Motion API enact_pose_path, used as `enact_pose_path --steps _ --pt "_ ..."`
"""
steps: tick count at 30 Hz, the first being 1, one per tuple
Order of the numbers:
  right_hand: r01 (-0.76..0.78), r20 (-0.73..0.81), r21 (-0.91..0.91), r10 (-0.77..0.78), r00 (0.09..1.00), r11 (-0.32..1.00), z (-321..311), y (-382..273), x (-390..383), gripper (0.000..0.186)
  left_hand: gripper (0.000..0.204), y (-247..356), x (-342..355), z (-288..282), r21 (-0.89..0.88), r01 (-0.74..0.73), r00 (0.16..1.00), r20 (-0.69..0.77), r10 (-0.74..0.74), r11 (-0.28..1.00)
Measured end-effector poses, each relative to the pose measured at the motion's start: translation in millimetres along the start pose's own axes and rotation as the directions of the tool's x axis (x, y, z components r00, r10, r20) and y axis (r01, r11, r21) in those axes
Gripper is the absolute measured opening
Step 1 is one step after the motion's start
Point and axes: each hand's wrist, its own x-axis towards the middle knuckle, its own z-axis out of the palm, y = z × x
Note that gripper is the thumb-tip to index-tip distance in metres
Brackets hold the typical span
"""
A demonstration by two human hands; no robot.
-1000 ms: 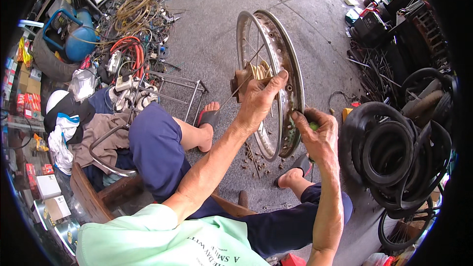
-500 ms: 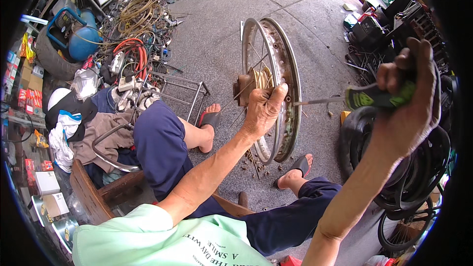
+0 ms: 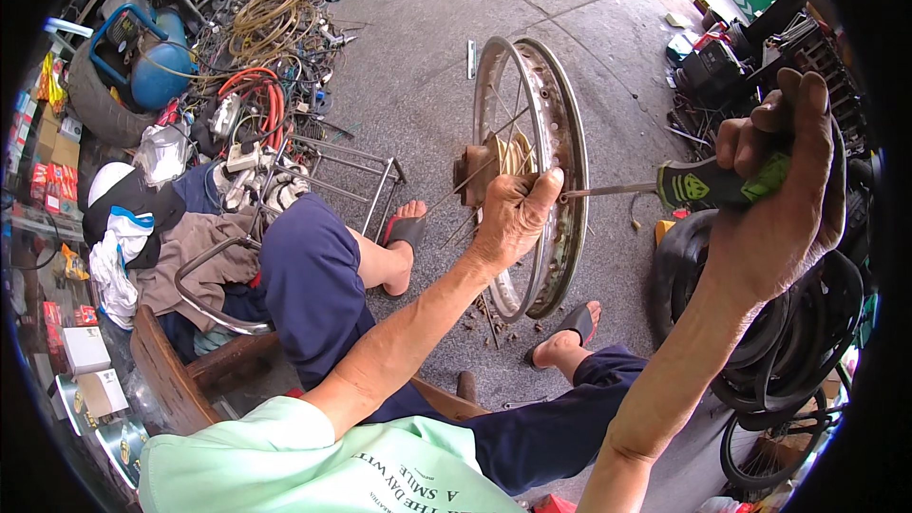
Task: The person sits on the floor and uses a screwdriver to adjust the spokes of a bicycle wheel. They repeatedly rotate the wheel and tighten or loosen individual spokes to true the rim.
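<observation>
We have a bare metal wheel (image 3: 560, 133) in front of us, held upright above the space between our feet; we cannot tell whether its lower edge touches the floor (image 3: 418, 85). A rusty hub (image 3: 480, 171) sits at its middle, with a few thin spokes sticking out at angles. Our hands are well apart from each other. The left hand (image 3: 518, 214) is clamped on the wheel beside the hub, its thumb lying against the rim. The right hand (image 3: 779, 214) is wrapped around the green and black handle of a screwdriver (image 3: 679, 186), whose shaft points left and meets the rim just beside that thumb. We cannot tell whether its tip sits in a hole.

Below the wheel, small brown bits (image 3: 492, 323) lie scattered on the floor, near our right sandal (image 3: 575, 323). The left sandal (image 3: 407, 231) stands near a metal frame (image 3: 351, 176). To our right is a pile of black tubes (image 3: 703, 256). To our left lie a brown cloth (image 3: 204, 252), a red hose (image 3: 275, 114) and a tangle of cables (image 3: 261, 19), with a blue tank (image 3: 163, 76) beside them.
</observation>
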Motion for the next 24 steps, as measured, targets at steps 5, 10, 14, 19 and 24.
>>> enact_pose_path --steps 5,10,14,19,24 --pt "0.016 -0.001 -0.014 -0.016 1.0 1.0 -3 5 0 0.031 0.058 -1 1 1 -0.041 0.011 1.0 0.011 -0.011 0.999" --pt "0.053 0.007 -0.008 -0.053 0.999 0.999 -9 7 -2 0.029 0.057 -2 2 -2 -0.033 -0.002 1.0 0.012 0.003 0.999" --pt "0.028 0.025 -0.068 -0.026 0.999 0.997 -13 4 -5 0.028 0.056 -1 2 -1 -0.03 0.011 1.0 0.025 -0.01 0.999" --pt "0.142 0.168 -0.743 -0.023 0.985 0.655 19 -21 -1 0.027 0.055 6 1 -1 0.022 -0.001 1.0 0.021 0.0 1.0" --pt "0.11 0.243 -0.876 0.233 0.942 0.469 31 -40 6 0.031 0.05 5 -1 -5 0.069 0.011 0.999 0.037 -0.014 0.998"
